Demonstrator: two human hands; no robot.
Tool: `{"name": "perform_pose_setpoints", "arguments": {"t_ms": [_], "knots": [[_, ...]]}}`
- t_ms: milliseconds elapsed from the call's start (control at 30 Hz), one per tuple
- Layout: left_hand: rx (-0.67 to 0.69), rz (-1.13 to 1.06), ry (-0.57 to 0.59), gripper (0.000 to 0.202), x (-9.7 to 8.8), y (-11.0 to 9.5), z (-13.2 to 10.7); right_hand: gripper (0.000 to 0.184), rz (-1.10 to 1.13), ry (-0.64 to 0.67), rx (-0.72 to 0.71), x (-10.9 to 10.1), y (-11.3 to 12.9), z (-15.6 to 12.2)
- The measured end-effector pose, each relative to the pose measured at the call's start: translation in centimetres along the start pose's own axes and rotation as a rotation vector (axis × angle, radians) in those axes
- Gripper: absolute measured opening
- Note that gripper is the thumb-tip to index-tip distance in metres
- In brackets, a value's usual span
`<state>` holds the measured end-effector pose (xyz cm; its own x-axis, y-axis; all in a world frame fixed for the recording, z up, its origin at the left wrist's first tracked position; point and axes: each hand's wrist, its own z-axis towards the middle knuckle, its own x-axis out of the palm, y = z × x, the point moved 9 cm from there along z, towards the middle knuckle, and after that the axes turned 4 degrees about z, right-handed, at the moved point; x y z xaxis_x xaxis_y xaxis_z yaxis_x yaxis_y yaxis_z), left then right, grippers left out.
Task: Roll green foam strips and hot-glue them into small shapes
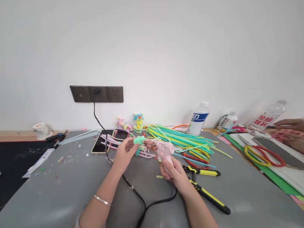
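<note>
Holding a pink glue gun (pixel 164 150) by its handle, the right hand (pixel 174 173) has its grip clenched around it, nozzle pointing left; the left hand (pixel 123 154) pinches a small green straw piece (pixel 138 140) right at the nozzle tip, fingers closed on it; both sit mid-desk over the grey mat (pixel 54 203). Black cord (pixel 136 195) runs from the gun between the forearms, up to the wall socket (pixel 97 94). Far right: straw pile (pixel 183 138), yellow cutter (pixel 209 196), red scissors (pixel 267 152), another person's hands (pixel 295 129). Risks, as judged: fingertips near the hot tip may burn; a snagged cord could jerk the gun; glue may drip on the mat.
</note>
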<state>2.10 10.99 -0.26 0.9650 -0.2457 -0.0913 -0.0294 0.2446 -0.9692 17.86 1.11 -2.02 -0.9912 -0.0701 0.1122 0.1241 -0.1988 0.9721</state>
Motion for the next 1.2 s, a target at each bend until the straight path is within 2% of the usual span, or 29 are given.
{"name": "perform_pose_setpoints", "arguments": {"t_ms": [533, 900, 1200], "knots": [[0.021, -0.022, -0.030, 0.035, -0.33, 0.02, 0.11, 0.042, -0.033, -0.071, -0.016, -0.74, -0.01, -0.09], [0.046, 0.000, -0.019, 0.033, -0.29, 0.21, 0.26, 0.041, -0.031, -0.005, -0.004, -0.08, 0.10, -0.17], [0.049, 0.014, -0.046, 0.033, -0.62, -0.02, 0.20, 0.043, -0.049, -0.029, -0.012, -0.30, 0.06, -0.16]]}}
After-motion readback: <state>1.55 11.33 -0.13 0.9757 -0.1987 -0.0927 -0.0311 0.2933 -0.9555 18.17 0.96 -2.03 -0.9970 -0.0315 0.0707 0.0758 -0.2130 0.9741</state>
